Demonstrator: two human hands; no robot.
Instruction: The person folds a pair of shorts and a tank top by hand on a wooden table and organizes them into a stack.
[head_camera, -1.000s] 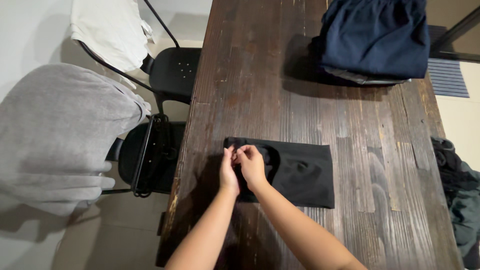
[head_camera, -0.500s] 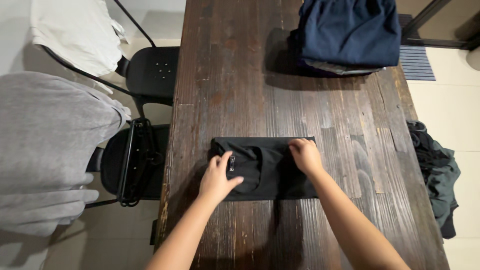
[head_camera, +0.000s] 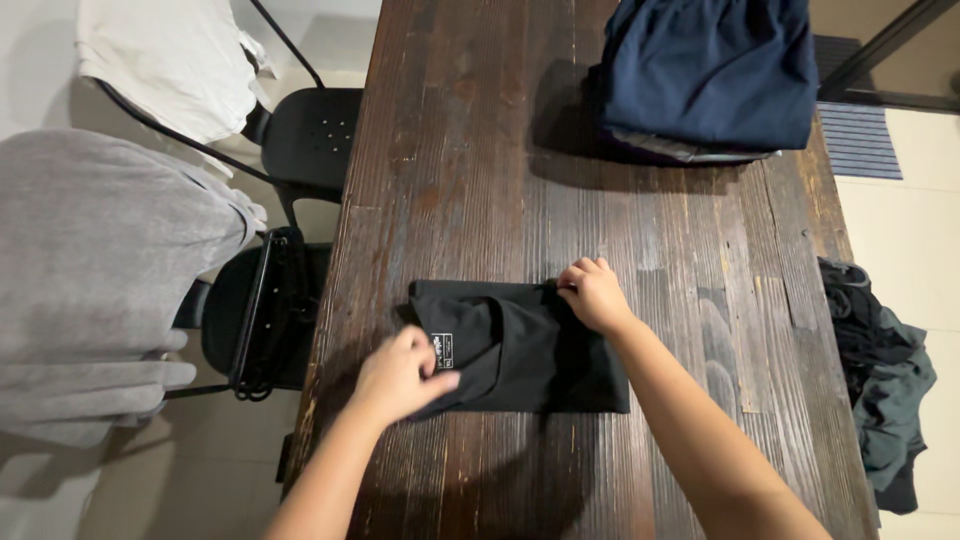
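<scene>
A folded black garment (head_camera: 530, 350) lies flat on the dark wooden table (head_camera: 480, 150), a small label showing near its left end. My left hand (head_camera: 395, 378) rests on the garment's near left corner, fingers curled over the cloth beside the label. My right hand (head_camera: 592, 292) presses on the far edge of the garment, fingers bent and pinching the cloth there. Both forearms reach in from the bottom of the view.
A stack of folded dark blue clothes (head_camera: 710, 75) sits at the table's far right. Two black chairs (head_camera: 310, 130) stand to the left, draped with a grey garment (head_camera: 100, 280) and a white one (head_camera: 165, 55). Dark clothes (head_camera: 880, 380) hang at the right.
My right hand has moved from beside the left hand to the garment's far right edge. My left hand slid toward the near left corner. The view shifted slightly.
</scene>
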